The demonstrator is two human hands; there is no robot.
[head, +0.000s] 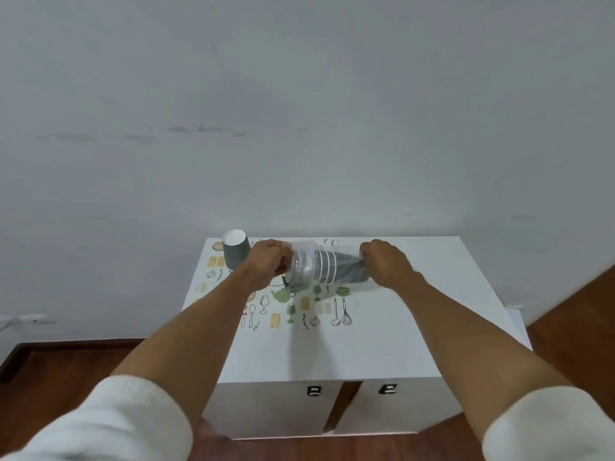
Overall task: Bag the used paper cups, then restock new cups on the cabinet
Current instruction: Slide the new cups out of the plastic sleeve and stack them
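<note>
While the left hand (271, 261) pinches the bag (304, 261) mouth, the right hand (382, 261) grips the bagged cups (336, 266) above the cabinet (366, 344); upturned cups (235, 249) stand left.

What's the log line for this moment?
left hand: grips bag mouth | right hand: grips bag end | cups: bagged | cup: upside-down on cabinet

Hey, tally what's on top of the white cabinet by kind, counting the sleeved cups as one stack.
Upside-down grey paper cup: 1
Sideways stack of grey paper cups in a clear plastic sleeve: 1
Printed kitchenware mat: 1
Hands, left and right, gripping the sleeve: 2
Total: 5
</note>
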